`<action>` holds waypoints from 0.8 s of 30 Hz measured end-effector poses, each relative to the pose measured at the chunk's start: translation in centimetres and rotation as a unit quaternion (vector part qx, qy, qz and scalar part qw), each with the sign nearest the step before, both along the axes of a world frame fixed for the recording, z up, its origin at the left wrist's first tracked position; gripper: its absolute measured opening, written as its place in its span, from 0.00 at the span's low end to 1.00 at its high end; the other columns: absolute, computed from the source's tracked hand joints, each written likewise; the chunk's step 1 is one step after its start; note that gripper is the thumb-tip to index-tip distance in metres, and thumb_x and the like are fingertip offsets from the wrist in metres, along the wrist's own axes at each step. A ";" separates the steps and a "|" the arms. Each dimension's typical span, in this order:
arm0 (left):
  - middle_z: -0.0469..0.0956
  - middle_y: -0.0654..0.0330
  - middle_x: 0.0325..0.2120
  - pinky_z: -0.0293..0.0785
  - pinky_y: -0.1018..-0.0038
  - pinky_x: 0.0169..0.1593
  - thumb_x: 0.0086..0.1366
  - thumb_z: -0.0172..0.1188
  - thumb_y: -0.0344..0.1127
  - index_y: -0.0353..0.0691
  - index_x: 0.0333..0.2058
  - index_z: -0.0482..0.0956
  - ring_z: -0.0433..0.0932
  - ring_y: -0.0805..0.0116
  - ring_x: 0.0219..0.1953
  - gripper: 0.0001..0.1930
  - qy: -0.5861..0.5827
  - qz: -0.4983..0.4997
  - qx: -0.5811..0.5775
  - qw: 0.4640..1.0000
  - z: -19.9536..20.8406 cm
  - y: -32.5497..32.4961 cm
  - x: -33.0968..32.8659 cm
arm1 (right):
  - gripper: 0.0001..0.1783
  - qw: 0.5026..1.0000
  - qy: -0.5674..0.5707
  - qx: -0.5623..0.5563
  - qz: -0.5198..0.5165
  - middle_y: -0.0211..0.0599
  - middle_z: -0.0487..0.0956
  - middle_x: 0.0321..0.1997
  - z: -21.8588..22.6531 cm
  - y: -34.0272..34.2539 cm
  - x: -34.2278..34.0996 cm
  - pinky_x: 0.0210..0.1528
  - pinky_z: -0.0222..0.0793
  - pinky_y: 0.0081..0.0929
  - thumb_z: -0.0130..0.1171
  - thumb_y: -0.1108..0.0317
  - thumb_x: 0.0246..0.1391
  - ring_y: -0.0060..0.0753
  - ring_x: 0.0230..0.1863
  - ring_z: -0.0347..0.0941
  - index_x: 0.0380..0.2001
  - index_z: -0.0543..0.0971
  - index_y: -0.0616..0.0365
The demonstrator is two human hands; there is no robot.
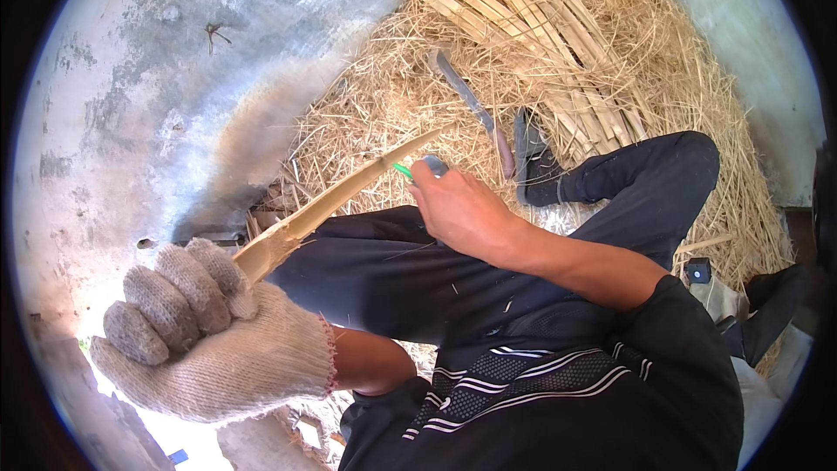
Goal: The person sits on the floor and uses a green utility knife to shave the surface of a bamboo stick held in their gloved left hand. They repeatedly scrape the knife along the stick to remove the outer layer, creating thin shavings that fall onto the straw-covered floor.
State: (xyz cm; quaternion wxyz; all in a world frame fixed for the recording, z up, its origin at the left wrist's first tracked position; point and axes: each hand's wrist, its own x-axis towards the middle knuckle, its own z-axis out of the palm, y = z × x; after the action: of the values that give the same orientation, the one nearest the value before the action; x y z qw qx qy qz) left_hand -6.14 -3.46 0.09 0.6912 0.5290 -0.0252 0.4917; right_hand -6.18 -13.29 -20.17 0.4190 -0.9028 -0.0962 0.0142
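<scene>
Hands: gloved left hand (205,331) clenched around the thick end of a bamboo strip (336,199); bare right hand (462,209) gripping a green-handled tool (417,167) against the strip's thin end, above the dark-trousered lap. Behind, on the concrete floor (157,78): straw heap (689,96), bundle of split bamboo (532,26), long knife (471,105) lying on the straw.

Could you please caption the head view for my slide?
Gloved left hand grips a bamboo strip; bare right hand holds a small green-tipped tool.
</scene>
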 end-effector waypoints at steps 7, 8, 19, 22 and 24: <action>0.46 0.71 0.09 0.47 0.81 0.13 0.70 0.36 0.45 0.54 0.13 0.48 0.43 0.80 0.10 0.23 0.075 -0.051 0.052 0.995 -0.2 3.2 0.0 | 0.09 0.995 -0.084 -0.025 -0.043 0.52 0.74 0.16 -4.2 1.0 1.3 0.22 0.70 0.54 0.49 0.67 0.60 0.64 0.21 0.74 0.40 0.65 0.60; 0.46 0.71 0.09 0.47 0.81 0.13 0.71 0.35 0.45 0.54 0.13 0.48 0.43 0.79 0.10 0.23 0.088 -0.105 0.054 0.989 -0.1 4.5 -0.2 | 0.09 0.997 -0.075 -0.006 -0.032 0.52 0.74 0.15 -3.0 1.5 1.2 0.22 0.70 0.54 0.50 0.67 0.60 0.63 0.21 0.74 0.40 0.65 0.59; 0.46 0.73 0.08 0.41 0.80 0.12 0.66 0.38 0.34 0.54 0.12 0.49 0.41 0.81 0.10 0.21 0.010 0.051 -0.030 0.998 0.1 2.6 1.0 | 0.10 0.994 -0.088 -0.067 -0.024 0.53 0.75 0.19 -3.6 2.2 2.3 0.25 0.71 0.52 0.48 0.72 0.57 0.61 0.24 0.76 0.42 0.65 0.60; 0.47 0.73 0.07 0.41 0.81 0.11 0.68 0.39 0.38 0.54 0.12 0.49 0.42 0.82 0.09 0.23 0.007 0.001 -0.026 1.000 -0.1 3.7 0.5 | 0.15 0.994 -0.031 -0.108 0.009 0.51 0.78 0.23 -3.7 1.7 2.1 0.29 0.75 0.49 0.49 0.75 0.51 0.54 0.26 0.79 0.44 0.66 0.62; 0.47 0.73 0.07 0.41 0.81 0.11 0.68 0.39 0.39 0.54 0.12 0.49 0.41 0.82 0.09 0.23 0.007 0.009 -0.016 1.000 0.0 3.8 -0.2 | 0.18 0.976 -0.064 -0.204 -0.028 0.50 0.78 0.22 -9.2 -0.8 2.9 0.27 0.74 0.45 0.51 0.70 0.54 0.51 0.25 0.79 0.49 0.67 0.61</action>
State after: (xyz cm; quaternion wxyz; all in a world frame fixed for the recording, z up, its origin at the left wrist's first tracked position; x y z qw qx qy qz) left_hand -6.32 0.35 0.07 0.6952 0.5217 -0.0073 0.4945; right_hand -3.30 -14.11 -29.35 0.2191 -0.9706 -0.0925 -0.0366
